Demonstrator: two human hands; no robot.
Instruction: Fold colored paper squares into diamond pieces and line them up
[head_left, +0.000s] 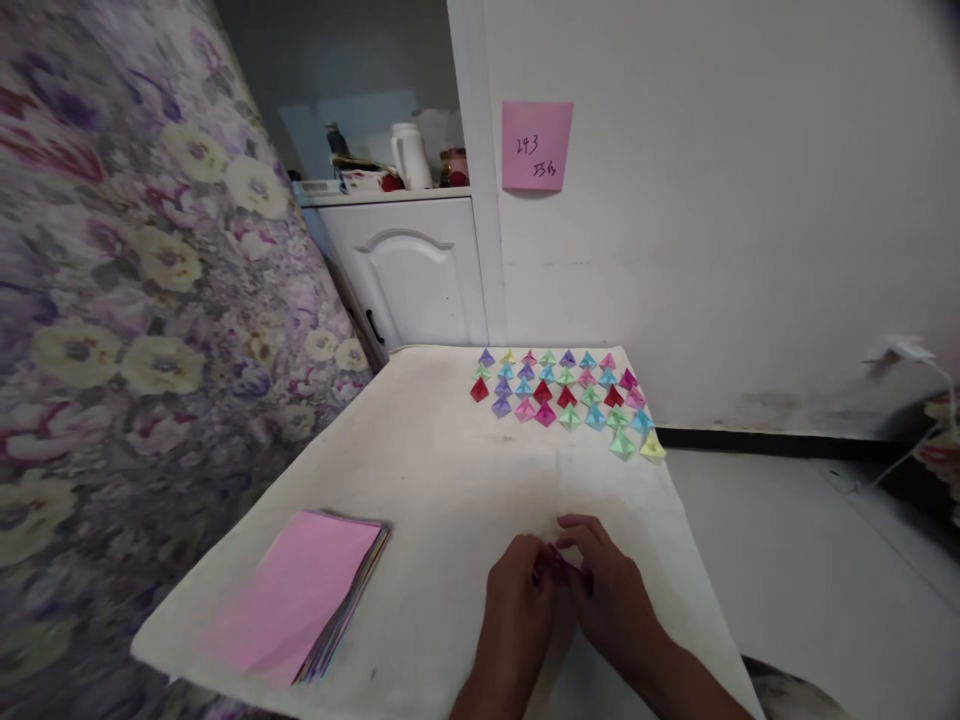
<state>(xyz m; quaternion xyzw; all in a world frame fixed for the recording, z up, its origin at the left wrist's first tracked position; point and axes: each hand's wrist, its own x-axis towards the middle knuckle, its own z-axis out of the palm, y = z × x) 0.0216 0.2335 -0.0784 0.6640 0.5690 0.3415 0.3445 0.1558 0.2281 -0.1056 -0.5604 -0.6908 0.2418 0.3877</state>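
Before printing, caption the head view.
Left hand and right hand hold a small dark-reddish piece at a cream table bearing small multicoloured folded-paper shapes and a pink-topped paper stack.

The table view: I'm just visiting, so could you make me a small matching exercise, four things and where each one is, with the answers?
1. Paper stack
2. White jug
3. Folded paper pieces
4. Small reddish piece

A. In rows at the far right of the table
B. Between the left hand and the right hand
C. At the table's near left
D. Above the cabinet door

Pairs: 1-C, 2-D, 3-A, 4-B
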